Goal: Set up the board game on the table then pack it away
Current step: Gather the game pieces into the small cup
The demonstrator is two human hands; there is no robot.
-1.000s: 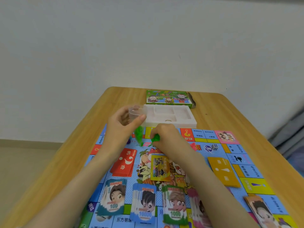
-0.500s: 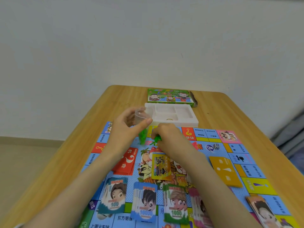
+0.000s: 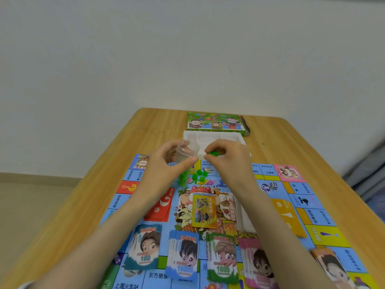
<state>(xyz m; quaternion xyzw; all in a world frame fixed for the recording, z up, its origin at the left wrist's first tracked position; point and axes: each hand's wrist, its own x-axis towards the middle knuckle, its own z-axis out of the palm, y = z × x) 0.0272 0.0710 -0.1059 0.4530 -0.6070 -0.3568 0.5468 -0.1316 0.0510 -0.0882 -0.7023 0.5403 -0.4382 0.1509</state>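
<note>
The colourful game board (image 3: 308, 190) lies spread on the wooden table (image 3: 100, 195). My left hand (image 3: 166, 165) grips a clear plastic bag (image 3: 184, 161) with green pieces in its bottom, held above the board's far edge. My right hand (image 3: 227, 157) pinches a few green house pieces (image 3: 213, 153) beside the bag's mouth. Several more green houses (image 3: 200, 176) lie loose on the board below my hands. The white plastic tray (image 3: 216, 136) sits just behind my hands, and the game box (image 3: 214, 122) behind it.
Several stacks of paper money (image 3: 183, 257) line the near side of the board. A red card stack (image 3: 160, 207), a yellow card (image 3: 203, 211), an orange card stack (image 3: 289, 215) and a white die (image 3: 273, 185) lie on it. A wall stands behind the table.
My right hand has risen from the board with green pieces to the bag's mouth. My left hand has lifted the bag slightly.
</note>
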